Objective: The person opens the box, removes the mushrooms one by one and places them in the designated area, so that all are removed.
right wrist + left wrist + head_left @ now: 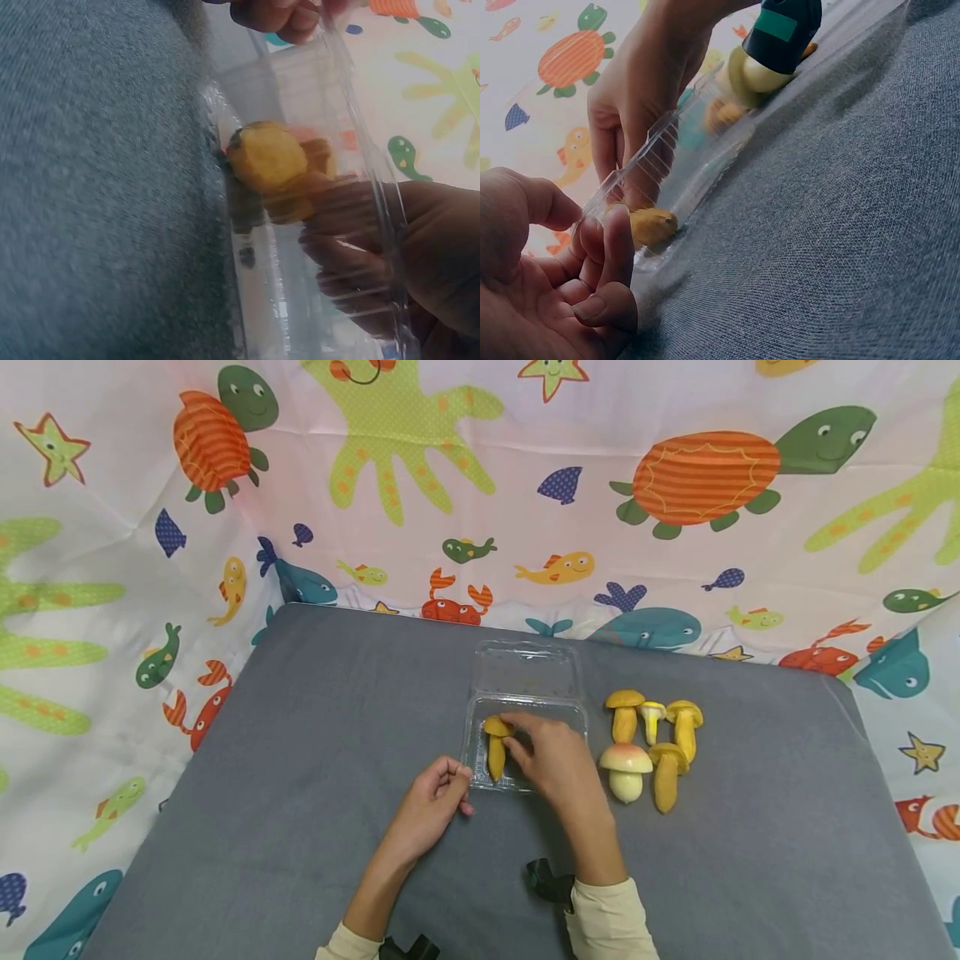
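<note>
A clear plastic clamshell box (529,698) lies on the grey cloth, its lid (527,670) folded back on the far side. Inside, towards the left wall, is a yellow-brown toy mushroom (496,758), cap away from me. My right hand (555,764) reaches over the box and pinches this mushroom near its cap with thumb and index finger. At the near left corner, my left hand (431,802) pinches the box rim between thumb and fingers. Through the clear wall, the right wrist view shows the mushroom (268,157) beside the right fingers.
Right of the box stands a group of toy mushrooms: a fat pale one with a reddish cap (626,764), a small yellow-capped one (652,718) and several yellow-brown ones (666,781). A cloth printed with sea animals (450,572) hangs behind and at the sides.
</note>
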Motion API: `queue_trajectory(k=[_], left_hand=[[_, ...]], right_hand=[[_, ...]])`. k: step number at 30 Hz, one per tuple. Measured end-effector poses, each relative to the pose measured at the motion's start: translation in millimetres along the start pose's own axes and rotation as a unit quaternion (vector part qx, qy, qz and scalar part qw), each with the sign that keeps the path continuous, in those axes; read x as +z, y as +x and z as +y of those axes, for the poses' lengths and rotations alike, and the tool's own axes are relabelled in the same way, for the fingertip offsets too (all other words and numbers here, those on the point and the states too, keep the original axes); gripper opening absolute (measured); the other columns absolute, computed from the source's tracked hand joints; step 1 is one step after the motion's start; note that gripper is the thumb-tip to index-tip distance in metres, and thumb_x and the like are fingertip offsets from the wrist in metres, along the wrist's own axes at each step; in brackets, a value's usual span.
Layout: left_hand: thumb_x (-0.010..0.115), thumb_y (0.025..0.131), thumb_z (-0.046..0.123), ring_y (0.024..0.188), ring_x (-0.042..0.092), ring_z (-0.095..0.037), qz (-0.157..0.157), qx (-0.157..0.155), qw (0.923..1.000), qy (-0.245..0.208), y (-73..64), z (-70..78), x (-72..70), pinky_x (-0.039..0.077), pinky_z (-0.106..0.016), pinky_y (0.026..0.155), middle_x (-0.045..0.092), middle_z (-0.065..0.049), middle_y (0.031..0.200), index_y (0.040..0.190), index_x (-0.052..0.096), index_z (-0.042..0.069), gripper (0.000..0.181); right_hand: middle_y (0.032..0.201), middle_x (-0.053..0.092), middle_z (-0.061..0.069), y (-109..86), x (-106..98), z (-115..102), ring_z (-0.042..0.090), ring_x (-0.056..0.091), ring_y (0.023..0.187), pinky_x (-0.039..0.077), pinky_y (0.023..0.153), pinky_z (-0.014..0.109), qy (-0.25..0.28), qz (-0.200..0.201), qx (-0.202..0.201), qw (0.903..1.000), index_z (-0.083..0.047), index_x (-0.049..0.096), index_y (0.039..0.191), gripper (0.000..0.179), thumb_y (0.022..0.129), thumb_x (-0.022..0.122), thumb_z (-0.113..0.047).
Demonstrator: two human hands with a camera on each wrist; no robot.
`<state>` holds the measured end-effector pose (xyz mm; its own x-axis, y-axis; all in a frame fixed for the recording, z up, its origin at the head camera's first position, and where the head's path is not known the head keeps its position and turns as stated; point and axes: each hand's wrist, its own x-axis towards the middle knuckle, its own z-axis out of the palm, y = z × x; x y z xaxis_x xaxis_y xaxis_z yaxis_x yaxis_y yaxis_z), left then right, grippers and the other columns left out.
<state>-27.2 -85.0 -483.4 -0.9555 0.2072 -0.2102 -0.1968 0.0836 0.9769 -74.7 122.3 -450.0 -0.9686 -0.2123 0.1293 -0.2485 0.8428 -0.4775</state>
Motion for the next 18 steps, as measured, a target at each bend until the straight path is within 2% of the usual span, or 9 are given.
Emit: queue_trajectory(k=[4,11,18], left_hand=[[0.060,0.110,0.021,0.072,0.070,-0.021,0.001,-0.004,1.0000,0.003,0.3,0.3,0.3,0.056,-0.031,0.075,0.061,-0.007,0.082,0.106,0.064,-0.001,0.022],[0.060,0.110,0.020,0.072,0.070,-0.021,0.001,-0.003,1.0000,0.007,-0.9,0.9,0.2,0.056,-0.031,0.076,0.062,-0.007,0.082,0.106,0.063,-0.001,0.022],[0.060,0.110,0.021,0.071,0.070,-0.020,0.001,-0.005,0.9999,0.009,-0.9,1.2,0.0,0.055,-0.030,0.075,0.061,-0.006,0.082,0.106,0.063,-0.002,0.024]], right_hand=[[0.118,0.078,0.004,1.3,3.8,-1.1,0.029,0.076,0.096,0.059,0.080,0.051,0.007,0.004,-0.006,0.9999,-0.019,0.074,0.130,0.033,0.097,0.080,-0.024],[0.111,0.079,0.002,1.6,7.2,-2.0,0.026,0.075,0.086,0.058,0.074,0.049,0.011,0.017,-0.011,0.9997,-0.020,0.075,0.126,0.030,0.097,0.081,-0.026],[0.114,0.079,0.002,1.1,9.0,-1.3,0.029,0.076,0.087,0.059,0.073,0.050,0.007,0.033,-0.030,0.9990,-0.020,0.077,0.126,0.028,0.100,0.078,-0.028]])
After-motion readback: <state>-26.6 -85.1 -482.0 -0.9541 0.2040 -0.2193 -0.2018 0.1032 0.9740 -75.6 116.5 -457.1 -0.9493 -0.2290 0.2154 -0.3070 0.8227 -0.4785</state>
